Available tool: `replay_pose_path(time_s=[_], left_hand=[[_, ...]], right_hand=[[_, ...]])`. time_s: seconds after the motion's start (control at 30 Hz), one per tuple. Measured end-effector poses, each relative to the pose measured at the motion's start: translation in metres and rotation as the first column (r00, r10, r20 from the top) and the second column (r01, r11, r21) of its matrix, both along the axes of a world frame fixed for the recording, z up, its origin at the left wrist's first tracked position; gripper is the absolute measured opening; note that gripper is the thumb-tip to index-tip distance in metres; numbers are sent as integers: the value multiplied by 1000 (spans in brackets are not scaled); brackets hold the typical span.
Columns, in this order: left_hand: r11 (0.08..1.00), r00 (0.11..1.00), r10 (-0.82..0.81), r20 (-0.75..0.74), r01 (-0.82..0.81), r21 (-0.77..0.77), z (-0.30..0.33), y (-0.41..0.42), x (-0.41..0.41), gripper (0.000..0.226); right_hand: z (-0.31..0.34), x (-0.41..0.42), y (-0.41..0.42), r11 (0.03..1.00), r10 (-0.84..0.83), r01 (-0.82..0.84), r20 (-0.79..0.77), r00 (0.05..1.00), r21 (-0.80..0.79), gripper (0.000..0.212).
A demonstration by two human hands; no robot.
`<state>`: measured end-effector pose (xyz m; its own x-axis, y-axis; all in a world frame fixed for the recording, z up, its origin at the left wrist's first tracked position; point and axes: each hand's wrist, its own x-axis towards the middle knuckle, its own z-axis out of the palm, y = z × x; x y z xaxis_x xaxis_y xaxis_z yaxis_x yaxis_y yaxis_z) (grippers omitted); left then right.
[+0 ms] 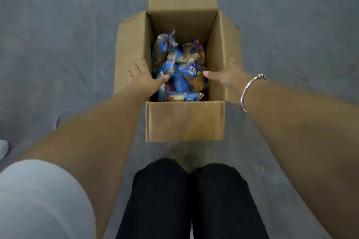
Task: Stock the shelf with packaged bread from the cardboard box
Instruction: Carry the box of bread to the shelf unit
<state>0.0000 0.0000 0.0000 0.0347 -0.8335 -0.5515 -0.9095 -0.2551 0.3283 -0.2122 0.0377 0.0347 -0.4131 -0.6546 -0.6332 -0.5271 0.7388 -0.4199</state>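
An open cardboard box [184, 122] stands on the grey floor in front of me, all flaps turned out. Inside lie several bread packets [194, 75] in blue and clear wrappers, piled loosely in the lower half. My left hand [143, 77] grips the box's left wall, thumb inside against a packet and fingers outside. My right hand [227, 75] grips the right wall the same way, its thumb tip touching a blue-labelled packet. No shelf is in view.
My knees in black trousers [192, 200] are just behind the box. A silver bangle [250, 91] sits on my right wrist. A white shoe tip [3, 148] shows at the left edge. Grey floor [58, 35] surrounds the box.
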Motion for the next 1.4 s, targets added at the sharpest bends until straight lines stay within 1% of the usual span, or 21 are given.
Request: replay_pose_path(time_s=[0.1,0.2,0.33,0.43,0.5,0.57,0.6,0.67,0.7,0.73,0.8,0.87,0.93,1.1,1.2,1.4], left_hand=[[1000,999,-9,48,10,-17,-46,-8,5,96],[999,999,23,40,-21,-41,-87,-19,10,101],[987,991,130,-35,-133,-90,-121,-36,17,112],[967,976,211,-60,-218,-131,-137,-43,27,110],[953,964,257,-73,-265,-145,-142,-43,31,101],[946,957,284,-64,-290,-146,-142,-43,31,84],[946,956,287,-60,-292,-142,-142,-44,30,70],[942,950,298,-91,-308,-135,-140,-45,29,42],[941,948,300,-110,-313,-132,-139,-44,30,35],[941,947,296,-124,-312,-133,-139,-43,30,32],[942,949,279,-148,-301,-148,-137,-40,32,31],[941,949,265,-168,-293,-170,-129,-40,32,29],[939,950,259,-177,-290,-183,-116,-43,33,27],[933,937,288,-197,-321,-161,-67,-41,35,29],[927,929,307,-207,-341,-155,-23,-41,35,30],[922,921,309,-238,-351,-163,94,-46,32,33]], right_hand=[[-47,-9,-5,999,-49,50,-47,998,19,105],[-93,-18,-8,993,-117,118,-38,992,22,113],[-128,-29,-15,986,-168,168,-22,986,-21,107],[-144,-33,-16,983,-180,178,-45,983,-31,105],[-151,-37,-16,984,-179,177,-81,981,-28,101],[-158,-40,-18,980,-197,195,-105,975,-30,93],[-161,-40,-20,977,-212,208,-114,971,-46,85],[-166,-39,-21,966,-248,237,-107,963,-107,61],[-167,-37,-20,958,-264,250,-100,959,-138,50],[-168,-36,-19,952,-277,259,-97,956,-163,42],[-168,-34,-17,942,-291,267,-98,952,-201,33],[-162,-34,-18,931,-304,274,-98,948,-240,31],[-150,-35,-21,926,-301,261,-116,947,-271,33],[-99,-37,-27,942,-246,194,-173,954,-274,35],[-54,-37,-30,945,-225,171,-175,958,-280,35],[65,-38,-35,939,-212,159,-148,966,-305,32]])
